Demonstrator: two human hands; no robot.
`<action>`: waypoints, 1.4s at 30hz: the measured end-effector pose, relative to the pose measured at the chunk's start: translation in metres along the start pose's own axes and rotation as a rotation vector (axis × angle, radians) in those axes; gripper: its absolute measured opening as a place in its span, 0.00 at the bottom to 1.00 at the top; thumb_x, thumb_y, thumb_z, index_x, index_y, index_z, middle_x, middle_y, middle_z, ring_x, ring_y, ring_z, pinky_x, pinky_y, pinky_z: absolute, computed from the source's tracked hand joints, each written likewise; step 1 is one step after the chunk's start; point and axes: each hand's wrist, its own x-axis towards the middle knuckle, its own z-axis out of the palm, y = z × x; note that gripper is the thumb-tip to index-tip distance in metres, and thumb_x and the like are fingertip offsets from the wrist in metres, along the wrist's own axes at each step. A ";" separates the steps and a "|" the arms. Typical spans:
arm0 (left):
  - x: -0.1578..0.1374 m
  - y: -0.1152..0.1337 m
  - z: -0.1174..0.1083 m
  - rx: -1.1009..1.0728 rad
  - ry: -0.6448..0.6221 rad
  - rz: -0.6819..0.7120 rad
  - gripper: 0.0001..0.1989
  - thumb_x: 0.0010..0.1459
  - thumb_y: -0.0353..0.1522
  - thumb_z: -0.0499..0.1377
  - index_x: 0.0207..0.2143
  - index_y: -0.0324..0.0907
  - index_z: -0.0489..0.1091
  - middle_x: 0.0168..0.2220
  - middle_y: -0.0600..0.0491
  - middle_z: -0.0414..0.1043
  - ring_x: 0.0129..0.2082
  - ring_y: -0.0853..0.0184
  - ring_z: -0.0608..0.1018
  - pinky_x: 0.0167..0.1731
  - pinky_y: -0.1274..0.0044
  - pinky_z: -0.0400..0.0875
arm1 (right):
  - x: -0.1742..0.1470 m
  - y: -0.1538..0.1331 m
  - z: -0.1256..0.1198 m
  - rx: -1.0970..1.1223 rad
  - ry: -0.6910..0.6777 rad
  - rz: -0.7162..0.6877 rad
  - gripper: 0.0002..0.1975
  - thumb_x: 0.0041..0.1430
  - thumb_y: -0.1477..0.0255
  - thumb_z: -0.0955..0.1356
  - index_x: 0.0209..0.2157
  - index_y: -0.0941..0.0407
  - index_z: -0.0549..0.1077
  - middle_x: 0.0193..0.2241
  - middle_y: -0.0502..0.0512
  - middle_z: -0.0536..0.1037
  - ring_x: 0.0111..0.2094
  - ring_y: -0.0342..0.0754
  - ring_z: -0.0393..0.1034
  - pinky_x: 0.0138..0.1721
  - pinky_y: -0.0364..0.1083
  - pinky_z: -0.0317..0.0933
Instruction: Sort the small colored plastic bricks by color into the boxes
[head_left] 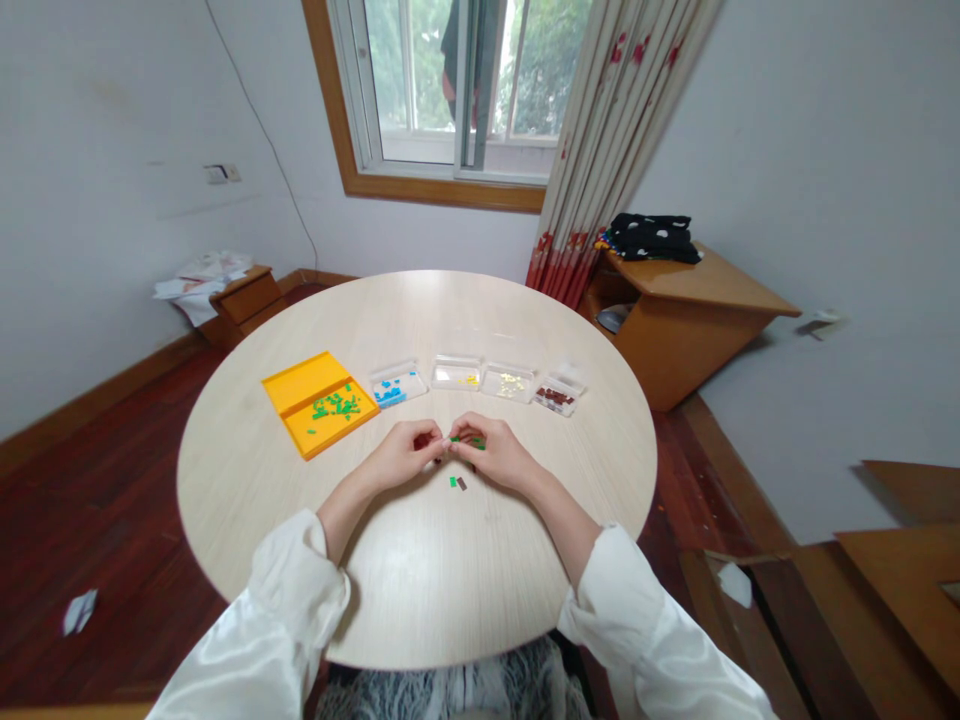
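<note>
My left hand (407,452) and my right hand (493,454) meet over the middle of the round table, fingertips touching. Small green building bricks (472,442) show between the thumb and fingers of my right hand. The left thumb and fingers are pinched at the same spot; what they grip is mostly hidden, though a bit of dark brown shows below them. Just below the hands, a green brick (453,482) and a brown brick (462,484) lie loose on the tabletop.
An open yellow case (300,378) holding many green bricks lies at the left. Clear trays stand in an arc beyond my hands, with blue bricks (390,390), yellow bricks (469,380), pale bricks (511,384) and brown bricks (555,397). The round table's (420,600) edge is near my body.
</note>
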 end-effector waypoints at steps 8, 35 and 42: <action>0.000 0.003 -0.001 -0.015 -0.014 0.000 0.15 0.53 0.40 0.54 0.23 0.38 0.68 0.21 0.55 0.67 0.22 0.72 0.66 0.24 0.79 0.60 | 0.000 0.000 -0.002 -0.001 -0.001 0.033 0.04 0.54 0.71 0.67 0.32 0.56 0.69 0.29 0.51 0.75 0.33 0.43 0.71 0.36 0.45 0.65; 0.005 -0.007 -0.026 -0.072 0.484 -0.095 0.07 0.48 0.35 0.58 0.25 0.41 0.65 0.19 0.58 0.62 0.20 0.72 0.63 0.22 0.77 0.58 | 0.002 0.006 -0.033 -0.465 0.140 0.087 0.11 0.50 0.84 0.61 0.28 0.58 0.72 0.29 0.53 0.75 0.33 0.44 0.68 0.40 0.46 0.61; 0.006 -0.006 -0.026 -0.085 0.504 -0.100 0.07 0.47 0.35 0.58 0.24 0.41 0.65 0.18 0.58 0.61 0.19 0.73 0.62 0.21 0.77 0.56 | 0.002 0.009 -0.039 -0.556 0.178 0.110 0.11 0.50 0.83 0.62 0.27 0.58 0.73 0.29 0.53 0.74 0.32 0.44 0.66 0.38 0.45 0.59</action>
